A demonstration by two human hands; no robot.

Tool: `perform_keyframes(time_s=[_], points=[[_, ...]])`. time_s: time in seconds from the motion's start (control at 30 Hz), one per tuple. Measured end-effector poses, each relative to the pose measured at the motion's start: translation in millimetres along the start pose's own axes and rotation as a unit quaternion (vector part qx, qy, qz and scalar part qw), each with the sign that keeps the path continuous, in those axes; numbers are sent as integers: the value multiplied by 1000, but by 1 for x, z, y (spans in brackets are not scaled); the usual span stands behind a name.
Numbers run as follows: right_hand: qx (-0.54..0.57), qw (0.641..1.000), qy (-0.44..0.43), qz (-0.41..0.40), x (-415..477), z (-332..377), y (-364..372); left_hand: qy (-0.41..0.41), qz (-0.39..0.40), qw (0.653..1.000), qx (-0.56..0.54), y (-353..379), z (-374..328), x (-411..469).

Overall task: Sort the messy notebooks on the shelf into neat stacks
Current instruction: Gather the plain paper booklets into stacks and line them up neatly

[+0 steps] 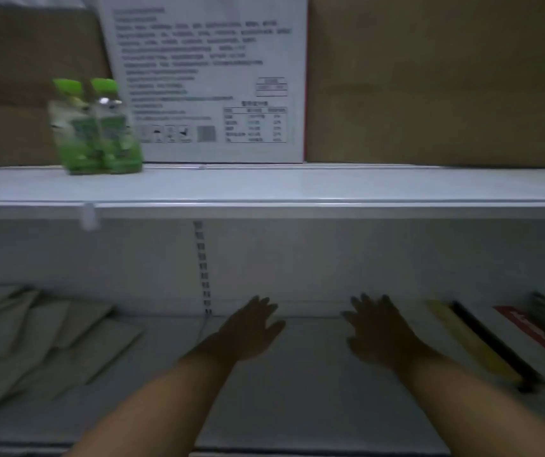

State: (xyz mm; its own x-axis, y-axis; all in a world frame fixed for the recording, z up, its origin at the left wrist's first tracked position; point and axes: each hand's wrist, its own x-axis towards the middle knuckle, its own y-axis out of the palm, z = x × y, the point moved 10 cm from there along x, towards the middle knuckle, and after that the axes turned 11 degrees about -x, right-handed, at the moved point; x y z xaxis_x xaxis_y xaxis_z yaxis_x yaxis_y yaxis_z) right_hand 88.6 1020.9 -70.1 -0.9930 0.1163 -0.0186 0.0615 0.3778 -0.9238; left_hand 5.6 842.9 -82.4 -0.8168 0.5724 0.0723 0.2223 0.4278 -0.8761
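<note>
On the lower shelf (297, 390), both hands reach forward side by side over its bare middle stretch. The left hand (248, 331) is released, palm down, fingers straight and slightly spread, grasping nothing. The right hand (376, 334) is likewise released, with fingers fanned and pointing toward the back wall, and nothing in it. Whether either palm touches the shelf surface cannot be told, since the view is dim and blurred.

A loose pile of pale notebooks (43, 338) lies well to the left of the left hand, the covers overlapping at different angles and fanned toward the shelf's front edge. Neither hand touches them. To the right of the right hand, near it but apart, lies a yellow notebook (475, 347) set at a slant, with a black notebook (495, 344) just beside it. Farther right is a red-and-white cover (538, 338), partly cut off by the frame edge.

Above, the upper shelf (297, 186) carries a pack of green-capped bottles (99, 133) at the left. A white box (205, 77) with printed text stands upright behind them, and a brown cardboard box (446, 80) stands to its right.
</note>
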Motion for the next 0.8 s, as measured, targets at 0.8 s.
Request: perform_keyframes(time_s=[0.8], points=[[259, 863, -393, -185, 49, 552, -212, -239, -252, 927, -140, -207, 382, -314]])
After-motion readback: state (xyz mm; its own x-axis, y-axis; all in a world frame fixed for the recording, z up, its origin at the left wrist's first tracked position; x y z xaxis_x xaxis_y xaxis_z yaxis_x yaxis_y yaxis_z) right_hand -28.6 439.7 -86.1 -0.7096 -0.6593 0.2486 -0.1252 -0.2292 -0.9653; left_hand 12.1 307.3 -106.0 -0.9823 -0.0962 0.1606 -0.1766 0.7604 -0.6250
